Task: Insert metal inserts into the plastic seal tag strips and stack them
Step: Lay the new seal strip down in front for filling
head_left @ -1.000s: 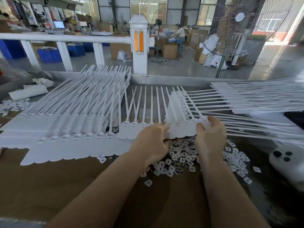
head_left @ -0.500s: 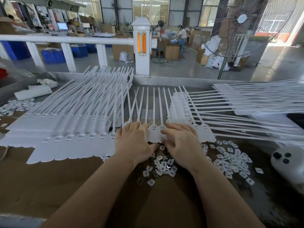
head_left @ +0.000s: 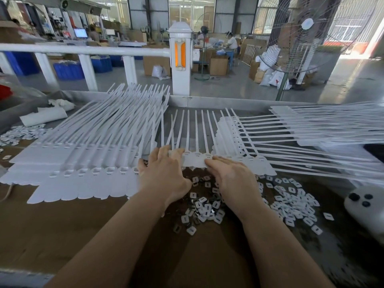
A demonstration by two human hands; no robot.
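A white row of joined seal tag strips (head_left: 196,160) lies across the table's middle, tails pointing away from me. My left hand (head_left: 164,173) lies flat with spread fingers on the row's left end. My right hand (head_left: 230,177) rests palm down on its right end, fingertips on the tag heads. Below my hands a heap of small square metal inserts (head_left: 207,206) covers the brown table. A stack of finished strips (head_left: 87,154) fans out on the left. More strips (head_left: 311,129) lie crosswise on the right.
A second patch of inserts (head_left: 18,133) and a rolled white sheet (head_left: 43,116) lie at the far left. A white device with dark buttons (head_left: 365,206) sits at the right edge. A metal table rim (head_left: 228,101), a white railing (head_left: 83,49) and a standing fan (head_left: 295,38) are beyond.
Both hands have slid left along the strip row and flattened onto it. The right hand came in from the right stack towards the middle.
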